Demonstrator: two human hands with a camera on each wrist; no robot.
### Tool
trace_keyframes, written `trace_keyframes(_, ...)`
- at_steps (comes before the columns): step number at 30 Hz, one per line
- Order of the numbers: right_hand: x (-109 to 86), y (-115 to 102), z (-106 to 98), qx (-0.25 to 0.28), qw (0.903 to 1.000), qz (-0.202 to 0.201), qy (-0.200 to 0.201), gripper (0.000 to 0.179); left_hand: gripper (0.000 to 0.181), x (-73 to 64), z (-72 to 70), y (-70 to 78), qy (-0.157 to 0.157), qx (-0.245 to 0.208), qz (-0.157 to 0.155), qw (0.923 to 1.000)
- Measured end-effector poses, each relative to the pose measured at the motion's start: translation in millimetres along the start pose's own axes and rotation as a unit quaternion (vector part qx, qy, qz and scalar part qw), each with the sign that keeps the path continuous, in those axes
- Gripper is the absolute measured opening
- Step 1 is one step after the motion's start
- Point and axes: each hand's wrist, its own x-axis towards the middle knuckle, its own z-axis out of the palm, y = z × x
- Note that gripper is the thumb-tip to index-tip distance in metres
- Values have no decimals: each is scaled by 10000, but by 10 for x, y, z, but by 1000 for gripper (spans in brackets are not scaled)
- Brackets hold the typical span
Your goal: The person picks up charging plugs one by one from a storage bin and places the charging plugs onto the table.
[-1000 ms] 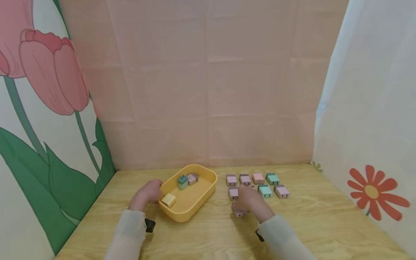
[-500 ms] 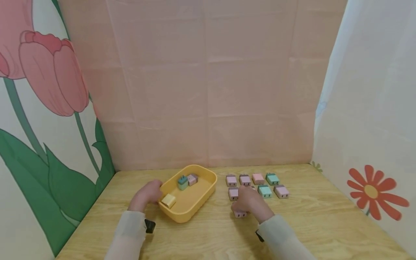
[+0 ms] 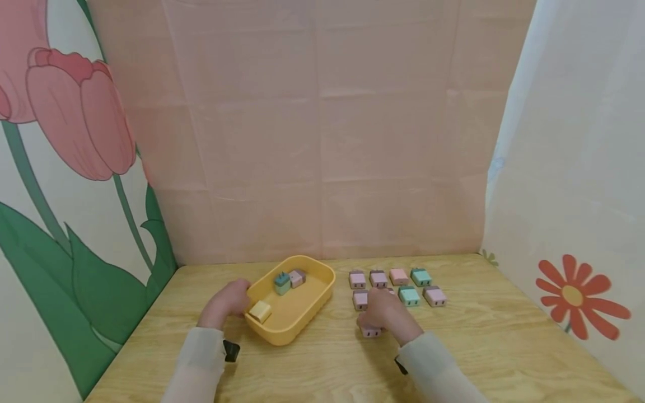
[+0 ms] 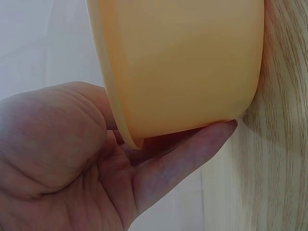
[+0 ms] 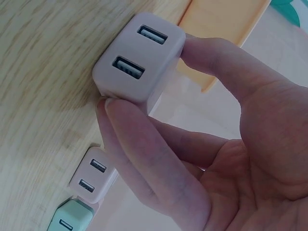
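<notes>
My left hand (image 3: 232,298) grips the left rim of a yellow plastic bin (image 4: 187,62). In the left wrist view its thumb goes over the rim, and a finger lies along the outer wall. Lying in the bin are a green charger (image 3: 283,284), a lilac charger (image 3: 297,278) and a cream charger (image 3: 261,311). With my right hand (image 3: 385,313) I pinch a pale lilac USB wall charger (image 5: 139,53) between thumb and fingers, close over the table. Its two USB ports face the right wrist camera.
Beyond my right hand, several chargers stand in rows on the wooden table (image 3: 322,369), among them a pink one (image 3: 399,276), a mint one (image 3: 409,295) and a lilac one (image 3: 434,296). A pink backdrop (image 3: 322,140) closes off the back; printed panels flank both sides.
</notes>
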Motion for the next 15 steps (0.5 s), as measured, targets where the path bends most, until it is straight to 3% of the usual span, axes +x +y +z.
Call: trace_keyframes(15, -12, -15, -4, 18, 10000, -10, 10, 30, 29, -22, -10, 17, 17, -24, 87, 10000)
